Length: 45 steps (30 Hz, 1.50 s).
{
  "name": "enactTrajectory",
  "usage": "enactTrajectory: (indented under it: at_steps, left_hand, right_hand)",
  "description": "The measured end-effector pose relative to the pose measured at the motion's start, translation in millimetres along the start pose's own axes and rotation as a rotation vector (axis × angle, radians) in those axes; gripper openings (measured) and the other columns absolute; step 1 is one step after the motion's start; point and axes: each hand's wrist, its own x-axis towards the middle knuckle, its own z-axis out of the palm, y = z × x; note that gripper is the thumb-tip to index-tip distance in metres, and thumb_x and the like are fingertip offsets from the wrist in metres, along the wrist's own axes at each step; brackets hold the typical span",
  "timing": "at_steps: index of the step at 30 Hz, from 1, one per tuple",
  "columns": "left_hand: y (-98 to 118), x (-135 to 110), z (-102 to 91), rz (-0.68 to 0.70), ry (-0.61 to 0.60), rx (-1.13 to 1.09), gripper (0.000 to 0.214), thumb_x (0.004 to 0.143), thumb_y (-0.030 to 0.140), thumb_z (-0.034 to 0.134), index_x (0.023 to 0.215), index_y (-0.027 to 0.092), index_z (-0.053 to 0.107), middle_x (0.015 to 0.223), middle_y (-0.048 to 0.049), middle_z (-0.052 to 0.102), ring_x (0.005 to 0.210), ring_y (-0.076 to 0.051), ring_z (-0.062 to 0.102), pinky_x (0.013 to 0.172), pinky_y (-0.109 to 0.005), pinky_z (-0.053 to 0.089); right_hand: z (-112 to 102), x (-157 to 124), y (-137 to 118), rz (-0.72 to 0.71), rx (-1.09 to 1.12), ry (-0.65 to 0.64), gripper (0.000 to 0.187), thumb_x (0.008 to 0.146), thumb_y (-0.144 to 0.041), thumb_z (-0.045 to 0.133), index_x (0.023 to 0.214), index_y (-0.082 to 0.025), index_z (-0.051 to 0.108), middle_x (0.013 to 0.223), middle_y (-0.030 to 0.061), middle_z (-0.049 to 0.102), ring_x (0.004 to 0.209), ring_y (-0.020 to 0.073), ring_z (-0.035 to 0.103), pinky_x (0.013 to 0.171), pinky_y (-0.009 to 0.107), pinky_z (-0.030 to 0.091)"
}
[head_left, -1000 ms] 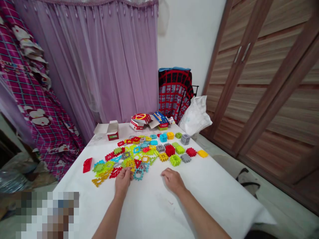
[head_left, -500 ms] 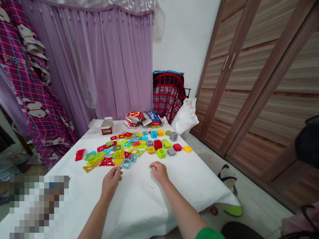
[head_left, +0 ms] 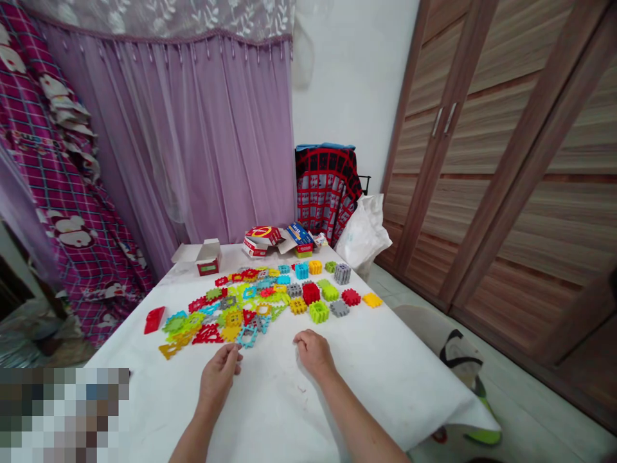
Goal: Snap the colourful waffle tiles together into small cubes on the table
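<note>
Several flat, toothed plastic pieces in red, green, yellow, blue and grey (head_left: 231, 315) lie spread over a white-covered table (head_left: 385, 366). Built cubes stand among them: a red one (head_left: 311, 293), a green one (head_left: 319, 312), a grey one (head_left: 342, 273). My left hand (head_left: 219, 376) rests on the cloth just in front of a light blue piece (head_left: 248, 335), fingers loosely curled, nothing in them. My right hand (head_left: 313, 352) lies on the cloth with its fingers curled under, a little in front of the green cube.
Open cardboard boxes (head_left: 277, 236) and a small white box (head_left: 207, 257) sit at the table's far end. A red piece (head_left: 154, 319) lies apart at the left. A white plastic bag (head_left: 364, 231), a draped chair (head_left: 325, 186) and wooden wardrobe doors (head_left: 506, 161) stand beyond.
My left hand has drawn back from the pile of flat pieces towards me. My right hand has moved little. The view has shifted.
</note>
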Motion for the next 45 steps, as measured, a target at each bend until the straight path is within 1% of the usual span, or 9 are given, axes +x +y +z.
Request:
enactTrajectory:
  at_steps: [11, 17, 20, 25, 28, 31, 38, 41, 45]
  left_hand:
    - [-1, -1, 0.4, 0.006, -0.018, 0.0, 0.051, 0.063, 0.065, 0.056, 0.082, 0.019, 0.066, 0.062, -0.0005, 0.062, 0.044, -0.012, 0.051, 0.035, -0.021, 0.032]
    - [-1, 2, 4.5, 0.016, -0.012, -0.012, 0.051, 0.062, 0.067, 0.056, 0.078, 0.019, 0.065, 0.059, 0.0002, 0.061, 0.044, -0.013, 0.053, 0.037, -0.022, 0.035]
    - [-4, 4, 6.8, 0.036, -0.024, -0.002, 0.049, 0.065, 0.066, 0.054, 0.079, 0.02, 0.065, 0.061, 0.0, 0.062, 0.046, -0.014, 0.054, 0.039, -0.022, 0.037]
    - [-8, 5, 7.6, 0.013, -0.027, -0.028, 0.05, 0.068, 0.065, 0.054, 0.082, 0.019, 0.065, 0.062, -0.0005, 0.062, 0.046, -0.013, 0.053, 0.037, -0.022, 0.033]
    - [-9, 4, 8.8, -0.022, -0.018, -0.051, 0.05, 0.066, 0.066, 0.054, 0.079, 0.019, 0.064, 0.06, 0.0001, 0.06, 0.045, -0.013, 0.053, 0.038, -0.022, 0.033]
    - [-9, 4, 10.6, -0.034, -0.007, -0.074, 0.049, 0.064, 0.066, 0.055, 0.078, 0.019, 0.064, 0.059, 0.0008, 0.058, 0.046, -0.014, 0.053, 0.04, -0.023, 0.037]
    - [-15, 4, 11.6, 0.0, -0.014, -0.063, 0.045, 0.069, 0.063, 0.055, 0.078, 0.02, 0.065, 0.058, 0.0011, 0.059, 0.047, -0.014, 0.055, 0.047, -0.024, 0.042]
    - [-16, 5, 11.6, 0.0, -0.014, -0.066, 0.044, 0.069, 0.062, 0.055, 0.079, 0.02, 0.065, 0.058, 0.0006, 0.06, 0.047, -0.014, 0.055, 0.046, -0.024, 0.042]
    - [-14, 5, 11.4, -0.004, -0.015, -0.053, 0.042, 0.07, 0.059, 0.055, 0.079, 0.02, 0.065, 0.058, 0.0006, 0.06, 0.048, -0.014, 0.055, 0.049, -0.025, 0.044]
  right_hand:
    - [1, -2, 3, -0.041, 0.003, 0.007, 0.032, 0.077, -0.007, 0.044, 0.082, -0.023, 0.071, 0.088, 0.0014, 0.07, 0.085, 0.0142, 0.063, 0.08, 0.021, 0.042]
    - [1, -1, -11, -0.045, -0.143, -0.006, 0.023, 0.083, -0.016, 0.05, 0.091, -0.024, 0.07, 0.094, 0.0021, 0.069, 0.082, 0.0144, 0.063, 0.074, 0.021, 0.041]
    - [2, 15, -23, -0.039, -0.234, -0.023, 0.021, 0.087, -0.021, 0.049, 0.093, -0.025, 0.069, 0.095, 0.0019, 0.068, 0.082, 0.0145, 0.062, 0.07, 0.022, 0.04]
    - [4, 72, -44, -0.074, -0.408, -0.026, 0.025, 0.091, -0.024, 0.046, 0.1, -0.026, 0.069, 0.103, 0.0047, 0.066, 0.084, 0.0167, 0.061, 0.071, 0.025, 0.041]
    - [11, 104, -50, -0.108, -0.439, -0.051, 0.025, 0.088, -0.017, 0.047, 0.095, -0.023, 0.07, 0.103, 0.0079, 0.065, 0.091, 0.0201, 0.06, 0.074, 0.028, 0.043]
    - [22, 125, -51, -0.152, -0.44, -0.068, 0.027, 0.084, -0.01, 0.048, 0.091, -0.02, 0.072, 0.105, 0.0122, 0.065, 0.101, 0.0239, 0.057, 0.08, 0.031, 0.043]
    - [38, 146, -48, -0.221, -0.444, -0.114, 0.024, 0.075, -0.006, 0.059, 0.091, -0.015, 0.074, 0.104, 0.017, 0.067, 0.105, 0.0278, 0.056, 0.086, 0.034, 0.042]
    - [37, 150, -49, -0.232, -0.448, -0.132, 0.025, 0.074, -0.001, 0.057, 0.087, -0.013, 0.074, 0.105, 0.018, 0.067, 0.102, 0.0272, 0.058, 0.085, 0.033, 0.043]
    - [27, 149, -53, -0.251, -0.433, -0.152, 0.026, 0.076, 0.002, 0.054, 0.082, -0.015, 0.073, 0.1, 0.0144, 0.069, 0.099, 0.0235, 0.06, 0.083, 0.029, 0.042]
